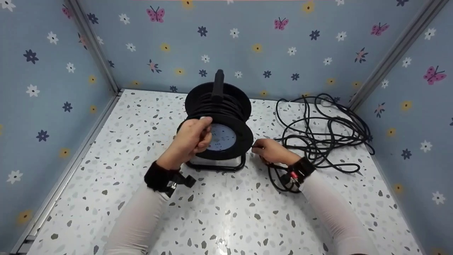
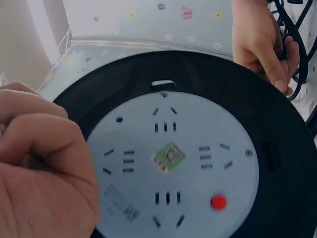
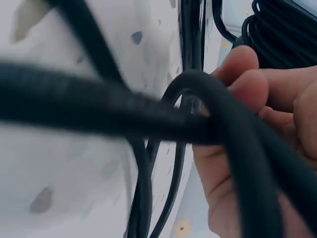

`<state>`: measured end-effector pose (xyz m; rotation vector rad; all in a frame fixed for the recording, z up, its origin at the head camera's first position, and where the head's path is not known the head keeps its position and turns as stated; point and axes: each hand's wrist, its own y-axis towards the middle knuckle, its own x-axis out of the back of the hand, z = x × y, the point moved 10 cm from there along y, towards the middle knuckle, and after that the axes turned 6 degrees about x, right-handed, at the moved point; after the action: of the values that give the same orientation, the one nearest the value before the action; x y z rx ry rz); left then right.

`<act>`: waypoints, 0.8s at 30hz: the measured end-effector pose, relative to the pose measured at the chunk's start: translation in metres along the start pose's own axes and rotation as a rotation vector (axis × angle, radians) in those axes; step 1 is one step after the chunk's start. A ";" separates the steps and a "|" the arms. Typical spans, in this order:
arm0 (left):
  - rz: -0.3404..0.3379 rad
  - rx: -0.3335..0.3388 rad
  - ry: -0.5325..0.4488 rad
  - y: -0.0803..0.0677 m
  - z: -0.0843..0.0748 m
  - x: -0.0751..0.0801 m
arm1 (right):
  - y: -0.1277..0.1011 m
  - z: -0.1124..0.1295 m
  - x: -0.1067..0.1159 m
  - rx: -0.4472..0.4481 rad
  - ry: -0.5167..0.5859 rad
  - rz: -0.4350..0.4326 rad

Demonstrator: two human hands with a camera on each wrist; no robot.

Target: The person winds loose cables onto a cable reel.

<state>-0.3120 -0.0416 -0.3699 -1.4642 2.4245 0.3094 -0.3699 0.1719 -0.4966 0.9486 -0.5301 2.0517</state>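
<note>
A black cable reel (image 1: 244,141) stands upright on its tube stand, with cable wound around its drum. On its front face is a grey socket panel (image 2: 233,181) with a red button (image 2: 218,202). My left hand (image 1: 192,137) grips the reel at the left side of its front flange, fingers curled; the part inside them is hidden. To the right of the reel, my right hand (image 1: 273,151) holds the black cable (image 3: 114,111) between thumb and fingers. Close to the right wrist camera, loops of this cable cross in front of the hand (image 3: 292,104).
Loose cable lies in a tangle of loops on the right of the speckled white table (image 1: 141,117), reaching the back right corner. The reel's carry handle (image 1: 218,86) sticks up at the top. Flower-patterned panels (image 1: 233,46) enclose the back and both sides.
</note>
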 end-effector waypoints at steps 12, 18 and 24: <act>-0.177 -0.057 0.287 0.003 -0.006 -0.034 | 0.006 0.002 -0.001 0.076 -0.024 -0.059; -0.163 -0.058 0.358 0.004 -0.008 -0.044 | 0.008 0.003 -0.004 0.038 -0.047 -0.016; -0.163 -0.056 0.371 0.001 -0.011 -0.049 | -0.006 -0.015 -0.016 -0.087 0.164 0.187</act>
<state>-0.2925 -0.0044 -0.3420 -1.8739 2.5647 0.0731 -0.3647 0.1772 -0.5185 0.6947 -0.6340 2.2304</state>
